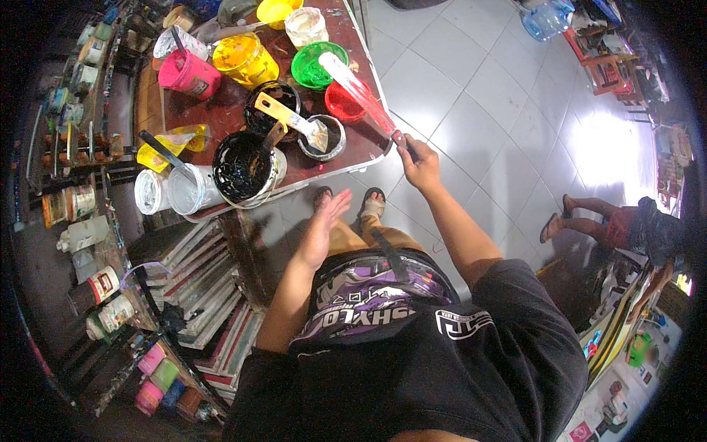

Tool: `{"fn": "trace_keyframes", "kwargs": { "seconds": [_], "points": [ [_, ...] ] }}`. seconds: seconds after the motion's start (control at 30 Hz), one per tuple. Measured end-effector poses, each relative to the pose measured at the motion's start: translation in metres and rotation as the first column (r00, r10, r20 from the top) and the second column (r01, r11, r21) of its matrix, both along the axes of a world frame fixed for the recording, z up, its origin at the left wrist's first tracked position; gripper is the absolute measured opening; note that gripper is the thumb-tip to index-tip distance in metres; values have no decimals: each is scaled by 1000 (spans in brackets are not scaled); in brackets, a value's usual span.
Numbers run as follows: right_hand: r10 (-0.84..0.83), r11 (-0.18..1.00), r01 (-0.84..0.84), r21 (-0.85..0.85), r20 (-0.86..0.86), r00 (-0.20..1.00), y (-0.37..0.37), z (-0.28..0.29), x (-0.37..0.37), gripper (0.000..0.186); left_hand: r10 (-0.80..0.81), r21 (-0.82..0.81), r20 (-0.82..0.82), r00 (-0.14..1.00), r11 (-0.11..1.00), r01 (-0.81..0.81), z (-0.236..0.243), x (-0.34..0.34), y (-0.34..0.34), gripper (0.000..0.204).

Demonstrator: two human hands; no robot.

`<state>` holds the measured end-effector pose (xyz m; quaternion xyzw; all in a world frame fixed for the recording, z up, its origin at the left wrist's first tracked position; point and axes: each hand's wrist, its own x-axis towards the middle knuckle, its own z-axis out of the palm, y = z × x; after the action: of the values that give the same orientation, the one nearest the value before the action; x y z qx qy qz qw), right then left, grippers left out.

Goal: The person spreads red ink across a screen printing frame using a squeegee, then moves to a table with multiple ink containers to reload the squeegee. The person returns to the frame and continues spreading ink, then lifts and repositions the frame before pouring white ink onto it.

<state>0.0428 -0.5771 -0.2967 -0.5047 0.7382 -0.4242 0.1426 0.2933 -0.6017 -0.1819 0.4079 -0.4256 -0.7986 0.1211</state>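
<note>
My right hand (420,163) grips the handle end of a long flat spatula (359,91) coated in red and white paint; its blade reaches over a red paint tub (340,105) and a green paint tub (312,68) on the dark wooden table (221,110). My left hand (324,225) hangs open below the table's near edge, fingers spread, holding nothing. A black paint can (244,166) stands close to that edge.
The table also carries a yellow tub (244,59), a pink tub (189,74), a small pot with a yellow-handled scraper (294,120) and white cans (173,190). Stacked frames (199,287) lie below, shelves of jars at left. Another person's legs (582,217) are at right on white tiles.
</note>
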Motion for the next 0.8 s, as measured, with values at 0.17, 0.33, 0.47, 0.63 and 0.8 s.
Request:
{"fn": "trace_keyframes", "kwargs": {
  "seconds": [0.17,0.33,0.47,0.63,0.8],
  "points": [
    [-16,995,37,89,-229,973,13,0,-6,30,5,2,-1,1000,1000,-5,-1,-4,3,74],
    [23,971,55,232,-320,947,36,26,-14,29,8,-8,6,1000,1000,-8,-1,-12,0,75],
    [70,923,75,376,-357,932,52,51,-14,28,7,-19,-14,1000,1000,-8,-1,-16,-6,75],
    [121,848,100,520,-374,919,65,86,-12,28,5,-29,-34,999,1000,-6,-2,-19,-12,75],
    [114,842,108,529,-370,922,83,98,-16,26,10,-34,-80,997,999,-13,-3,-20,-15,73]
  ]
}}
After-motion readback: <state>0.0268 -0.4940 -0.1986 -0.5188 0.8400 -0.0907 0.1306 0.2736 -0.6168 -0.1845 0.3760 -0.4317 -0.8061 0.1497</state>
